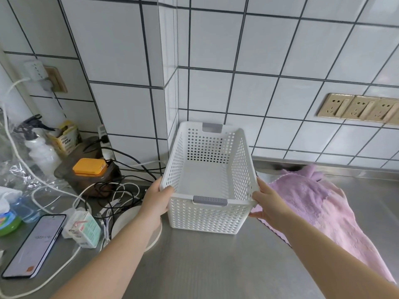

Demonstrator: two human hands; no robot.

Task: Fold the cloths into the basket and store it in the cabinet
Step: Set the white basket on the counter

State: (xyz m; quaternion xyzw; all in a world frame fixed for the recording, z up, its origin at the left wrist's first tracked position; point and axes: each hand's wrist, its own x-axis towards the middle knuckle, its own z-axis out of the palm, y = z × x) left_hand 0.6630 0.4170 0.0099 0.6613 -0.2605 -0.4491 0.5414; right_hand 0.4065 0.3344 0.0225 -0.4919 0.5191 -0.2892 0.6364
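Note:
A white perforated plastic basket (207,214) with grey handle inserts stands on the steel counter by the tiled wall corner; nothing lies inside it. My left hand (156,200) grips its near left corner, thumb over the rim. My right hand (269,206) grips the near right corner, thumb on the rim and fingers down the outer side. A pink fleecy cloth (319,210) lies spread on the counter right of the basket, partly under my right forearm.
Left of the basket is clutter: tangled cables (116,190), a jar with an orange lid (89,167), a spray bottle (40,147), a small carton (83,228), a phone (34,244) and a white round disc (131,221). Wall sockets (358,107) sit at the right.

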